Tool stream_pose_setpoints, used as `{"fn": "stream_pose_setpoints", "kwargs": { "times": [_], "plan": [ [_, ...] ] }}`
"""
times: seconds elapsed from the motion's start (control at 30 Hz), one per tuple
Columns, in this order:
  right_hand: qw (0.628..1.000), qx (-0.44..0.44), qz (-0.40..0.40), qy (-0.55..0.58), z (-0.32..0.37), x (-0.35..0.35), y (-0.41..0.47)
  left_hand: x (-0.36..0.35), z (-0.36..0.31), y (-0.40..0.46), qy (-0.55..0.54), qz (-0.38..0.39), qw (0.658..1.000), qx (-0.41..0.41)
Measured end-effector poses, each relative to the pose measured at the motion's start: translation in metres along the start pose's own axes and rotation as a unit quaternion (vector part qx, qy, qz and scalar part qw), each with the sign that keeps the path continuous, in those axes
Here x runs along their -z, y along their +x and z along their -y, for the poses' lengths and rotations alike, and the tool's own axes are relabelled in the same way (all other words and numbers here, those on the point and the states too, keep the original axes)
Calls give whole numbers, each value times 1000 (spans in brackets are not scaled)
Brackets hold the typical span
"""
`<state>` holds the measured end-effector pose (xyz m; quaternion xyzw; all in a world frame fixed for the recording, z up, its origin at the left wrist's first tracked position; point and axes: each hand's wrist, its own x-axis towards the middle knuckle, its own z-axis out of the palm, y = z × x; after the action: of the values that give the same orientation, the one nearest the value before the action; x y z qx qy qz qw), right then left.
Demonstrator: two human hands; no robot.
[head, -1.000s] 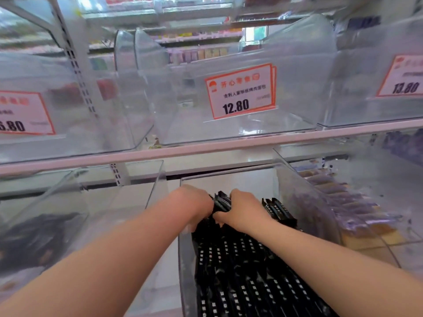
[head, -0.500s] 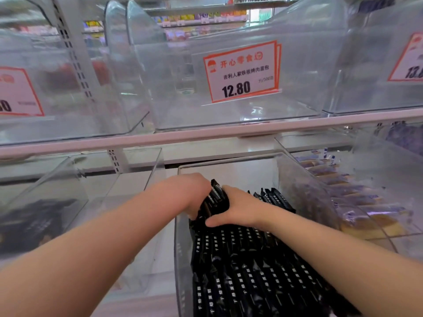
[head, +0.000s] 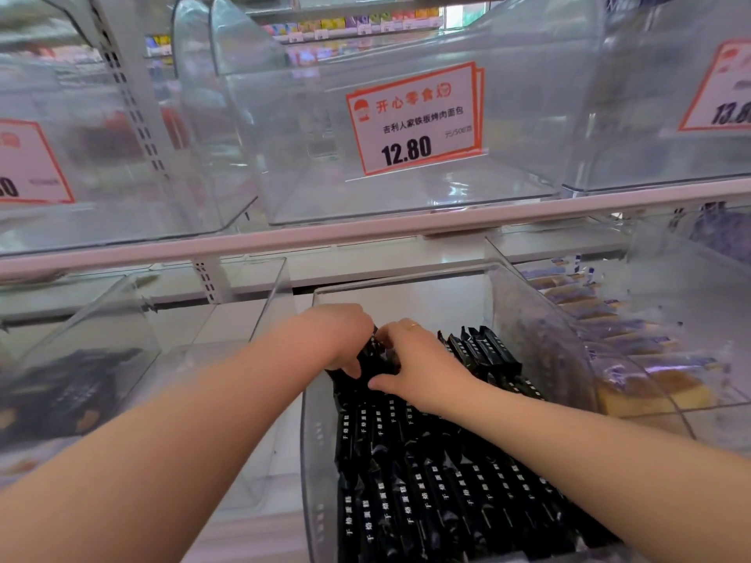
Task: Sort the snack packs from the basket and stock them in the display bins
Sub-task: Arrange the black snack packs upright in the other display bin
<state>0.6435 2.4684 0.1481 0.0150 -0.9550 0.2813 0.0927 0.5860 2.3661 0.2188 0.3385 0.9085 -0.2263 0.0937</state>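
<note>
Head view. Both forearms reach forward into a clear bin (head: 313,449) on the lower shelf. The bin holds black packs (head: 426,493) lying in rows, white print on each, filling it from the front wall back to the hands. A further row of the same packs (head: 481,351) stands tilted on edge just right of the right hand.

The left hand (head: 339,337) is at the back left of the pile, fingers curled down over a small bunch of packs (head: 372,361); the thumb lies against the bunch. The right hand (head: 414,363) meets it from the right, fingers curled onto the same bunch, thumb stretched out low along the packs. A ring shows on one right finger. The two hands nearly touch, the bunch pinched between them. How many packs the bunch holds cannot be told.

To the right, a neighbouring bin (head: 634,371) holds wrapped cakes (head: 650,384) in clear and purple film. To the left, another bin (head: 101,327) holds dark packs, blurred through its wall.

A shelf rail (head: 284,241) runs across above the lower bins. On the upper shelf stand tall clear bins. The middle one (head: 309,148) carries an orange-framed price tag (head: 414,117) reading 12.80. Tags at the far left (head: 28,164) and far right (head: 727,95) are cut by the frame edges. Further shelves with coloured goods show blurred behind.
</note>
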Motion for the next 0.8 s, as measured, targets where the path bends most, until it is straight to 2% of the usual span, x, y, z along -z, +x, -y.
{"fn": "stream_pose_setpoints", "kwargs": {
  "times": [0.2,0.4,0.53,0.63,0.8],
  "plan": [
    [999,2,-2,-40,2,-2,10,4,5,0,39,-14,999,8],
    [1000,-17,-16,19,-5,-9,9,1,7,-5,41,0,999,-7],
    [996,14,82,-13,-9,3,-2,1,1,-12,46,8,999,-4],
    [987,27,141,-67,-7,19,-13,0,-2,-23,37,-46,998,-10],
    [979,76,107,-157,14,58,-56,7,-19,-64,56,-161,980,-105]
  ]
}}
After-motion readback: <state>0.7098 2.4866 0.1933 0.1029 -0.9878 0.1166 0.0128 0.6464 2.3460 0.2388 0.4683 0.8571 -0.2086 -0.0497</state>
